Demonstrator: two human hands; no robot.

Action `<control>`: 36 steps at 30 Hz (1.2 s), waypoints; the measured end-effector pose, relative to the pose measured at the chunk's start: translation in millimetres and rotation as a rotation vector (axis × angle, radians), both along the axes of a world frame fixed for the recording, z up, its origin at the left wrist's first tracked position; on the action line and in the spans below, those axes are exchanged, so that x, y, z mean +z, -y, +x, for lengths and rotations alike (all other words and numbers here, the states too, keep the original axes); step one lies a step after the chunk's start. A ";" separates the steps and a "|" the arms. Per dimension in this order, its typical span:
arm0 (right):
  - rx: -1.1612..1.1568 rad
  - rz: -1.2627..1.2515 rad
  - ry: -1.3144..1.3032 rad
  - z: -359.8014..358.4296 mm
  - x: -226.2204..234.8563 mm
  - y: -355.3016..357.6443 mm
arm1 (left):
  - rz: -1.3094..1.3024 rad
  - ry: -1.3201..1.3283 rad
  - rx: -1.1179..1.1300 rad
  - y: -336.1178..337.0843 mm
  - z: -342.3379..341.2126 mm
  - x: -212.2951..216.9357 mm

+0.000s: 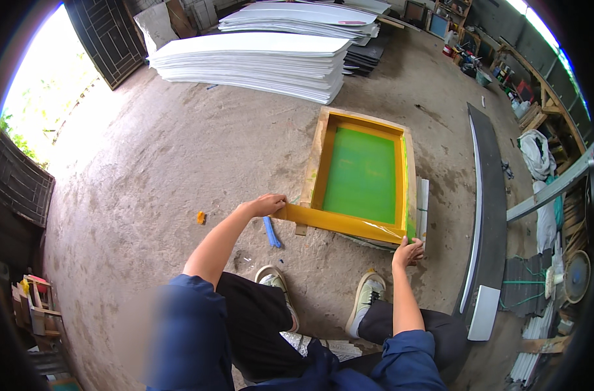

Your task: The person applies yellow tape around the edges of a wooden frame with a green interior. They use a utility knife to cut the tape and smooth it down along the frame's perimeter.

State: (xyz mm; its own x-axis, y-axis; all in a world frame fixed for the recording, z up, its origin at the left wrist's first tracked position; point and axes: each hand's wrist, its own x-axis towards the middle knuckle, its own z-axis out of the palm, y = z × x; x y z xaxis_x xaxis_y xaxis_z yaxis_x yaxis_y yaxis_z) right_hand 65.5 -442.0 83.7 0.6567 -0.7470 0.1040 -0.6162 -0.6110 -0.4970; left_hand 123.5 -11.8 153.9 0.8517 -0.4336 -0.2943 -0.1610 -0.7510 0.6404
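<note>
A wooden screen-printing frame [315, 156] with a green mesh [362, 176] lies before me, its inner edges lined with yellow-brown tape. Across its near side stretches a wide strip of brown adhesive tape [342, 222], with glossy creases near the right end. My left hand [268, 204] is closed on the strip's left end, beyond the frame's near left corner. At the near right corner my right hand [407, 251] has its fingers bent around the other end, thumb up against the tape. Whether the tape's underside is stuck to the wood cannot be made out.
Blue strips [271, 232] and an orange crumpled scrap [201, 217] lie on the concrete floor to the left. Stacked white sheets [251, 62] stand at the back. A long dark panel [489, 215] runs along the right, near a metal bar [551, 186]. My shoes [367, 293] are close to the frame.
</note>
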 end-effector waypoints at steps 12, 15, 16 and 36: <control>0.005 -0.027 -0.023 -0.5 -1.0 2.4 | 0.355 0.377 0.272 45.5 -20.9 -5.4; 0.024 -0.010 -0.004 0.1 0.4 1.7 | 0.405 0.301 0.297 49.0 -20.5 -1.0; 0.028 -0.023 -0.009 -0.5 0.3 0.0 | 0.416 0.289 0.305 49.2 -20.4 -0.7; 0.004 0.031 -0.052 -0.6 6.3 1.5 | 0.588 0.035 0.275 62.5 -5.5 -8.7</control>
State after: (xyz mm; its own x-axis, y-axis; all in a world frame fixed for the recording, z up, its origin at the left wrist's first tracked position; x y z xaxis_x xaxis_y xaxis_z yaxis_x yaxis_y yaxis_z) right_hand 64.9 -443.4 90.1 0.6632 -0.7470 0.0463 -0.6397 -0.5979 -0.4831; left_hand 118.0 -74.3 145.2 0.9222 0.0266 -0.3858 0.0737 -0.9915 0.1076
